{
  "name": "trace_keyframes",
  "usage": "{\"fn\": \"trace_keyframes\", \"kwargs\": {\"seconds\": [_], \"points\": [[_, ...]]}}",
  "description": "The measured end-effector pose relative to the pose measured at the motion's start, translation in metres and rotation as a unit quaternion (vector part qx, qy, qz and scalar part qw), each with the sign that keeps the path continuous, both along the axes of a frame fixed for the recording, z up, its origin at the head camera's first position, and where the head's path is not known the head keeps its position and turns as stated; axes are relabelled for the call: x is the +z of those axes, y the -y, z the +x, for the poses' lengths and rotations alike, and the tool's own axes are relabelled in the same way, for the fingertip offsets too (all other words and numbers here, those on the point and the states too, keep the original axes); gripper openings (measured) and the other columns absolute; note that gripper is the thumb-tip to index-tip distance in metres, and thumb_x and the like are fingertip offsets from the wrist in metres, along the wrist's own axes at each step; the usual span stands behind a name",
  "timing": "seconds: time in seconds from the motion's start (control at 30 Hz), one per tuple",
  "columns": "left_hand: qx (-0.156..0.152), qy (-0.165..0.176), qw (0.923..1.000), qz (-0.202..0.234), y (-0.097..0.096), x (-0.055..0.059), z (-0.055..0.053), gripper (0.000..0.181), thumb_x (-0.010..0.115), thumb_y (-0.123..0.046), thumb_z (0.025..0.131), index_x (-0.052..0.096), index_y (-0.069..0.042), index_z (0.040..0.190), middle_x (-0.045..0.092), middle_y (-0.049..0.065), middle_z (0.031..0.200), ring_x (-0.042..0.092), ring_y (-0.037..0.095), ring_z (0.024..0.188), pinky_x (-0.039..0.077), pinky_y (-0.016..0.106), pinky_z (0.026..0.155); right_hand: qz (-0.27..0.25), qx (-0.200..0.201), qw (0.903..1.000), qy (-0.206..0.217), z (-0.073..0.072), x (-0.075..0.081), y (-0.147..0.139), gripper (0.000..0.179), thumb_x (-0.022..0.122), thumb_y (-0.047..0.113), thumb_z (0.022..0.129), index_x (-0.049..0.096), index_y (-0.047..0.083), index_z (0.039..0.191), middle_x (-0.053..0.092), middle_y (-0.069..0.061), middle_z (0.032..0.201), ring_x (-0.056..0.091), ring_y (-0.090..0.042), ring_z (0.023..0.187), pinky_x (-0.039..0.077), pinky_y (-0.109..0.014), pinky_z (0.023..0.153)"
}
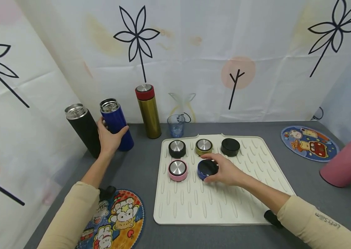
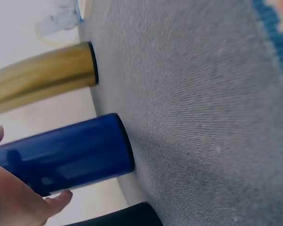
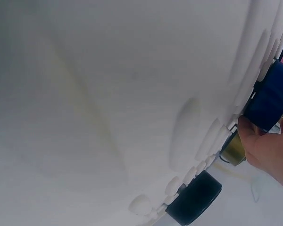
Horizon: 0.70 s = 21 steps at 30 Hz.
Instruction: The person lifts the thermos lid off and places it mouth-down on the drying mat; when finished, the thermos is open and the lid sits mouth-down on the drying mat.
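My left hand (image 1: 110, 140) grips a blue thermos bottle (image 1: 116, 119) standing uncapped on the grey table, its steel threaded neck bare. In the left wrist view the thumb and fingers lie along either side of the blue body (image 2: 85, 146). With thumb and fingers, my right hand (image 1: 226, 172) pinches a blue bottle lid (image 1: 208, 168) on the white draining mat (image 1: 225, 207). Around that lid sit a pink lid (image 1: 177, 169), a gold lid (image 1: 204, 146), a black lid with a steel top (image 1: 177, 148) and an all-black lid (image 1: 230, 147).
Left of the blue bottle stands an uncapped black bottle (image 1: 83, 128). A gold bottle with a red cap (image 1: 148, 114) and a clear glass (image 1: 176, 126) are at the back. Round cartoon mats (image 1: 122, 218) lie front left and back right; a pink bottle (image 1: 346, 160) is at far right.
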<state>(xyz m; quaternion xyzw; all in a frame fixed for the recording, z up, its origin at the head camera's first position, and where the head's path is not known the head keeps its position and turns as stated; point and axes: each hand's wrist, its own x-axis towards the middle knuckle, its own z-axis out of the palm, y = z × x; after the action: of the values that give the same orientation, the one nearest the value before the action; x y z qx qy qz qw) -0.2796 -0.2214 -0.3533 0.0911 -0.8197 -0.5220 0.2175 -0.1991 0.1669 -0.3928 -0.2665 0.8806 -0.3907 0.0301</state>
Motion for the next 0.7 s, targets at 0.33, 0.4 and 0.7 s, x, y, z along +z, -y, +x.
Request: {"fn": "trace_keyframes", "kwargs": {"seconds": [0.33, 0.4, 0.7], "points": [[0.034, -0.067, 0.9966, 0.034, -0.014, -0.001, 0.028, 0.081, 0.071, -0.027, 0.086, 0.022, -0.015, 0.149, 0.034, 0.01, 0.142, 0.04, 0.027, 0.126, 0.035, 0.044, 0.102, 0.008, -0.01, 0.9999, 0.006, 0.0, 0.002, -0.001, 0.071, 0.087, 0.013, 0.068, 0.053, 0.0, 0.129, 0.054, -0.017, 0.124, 0.051, -0.034, 0.109, 0.041, -0.05, 0.093], [0.037, -0.1, 0.9936, 0.037, -0.02, -0.001, 0.032, 0.074, 0.071, -0.026, 0.087, 0.028, -0.013, 0.145, 0.038, 0.01, 0.138, 0.043, 0.025, 0.124, 0.036, 0.044, 0.1, 0.006, -0.008, 0.9999, 0.004, 0.001, 0.004, -0.001, 0.071, 0.087, 0.013, 0.068, 0.053, -0.001, 0.129, 0.054, -0.017, 0.124, 0.051, -0.034, 0.109, 0.041, -0.05, 0.092], [-0.059, -0.186, 0.9803, 0.031, -0.043, 0.004, 0.032, 0.059, 0.073, -0.014, 0.085, 0.043, -0.002, 0.135, 0.049, 0.015, 0.129, 0.05, 0.029, 0.117, 0.04, 0.047, 0.099, 0.003, -0.004, 1.0, 0.008, 0.001, 0.003, 0.0, 0.073, 0.086, 0.012, 0.068, 0.051, -0.002, 0.131, 0.054, -0.019, 0.125, 0.05, -0.035, 0.112, 0.04, -0.052, 0.094]]}}
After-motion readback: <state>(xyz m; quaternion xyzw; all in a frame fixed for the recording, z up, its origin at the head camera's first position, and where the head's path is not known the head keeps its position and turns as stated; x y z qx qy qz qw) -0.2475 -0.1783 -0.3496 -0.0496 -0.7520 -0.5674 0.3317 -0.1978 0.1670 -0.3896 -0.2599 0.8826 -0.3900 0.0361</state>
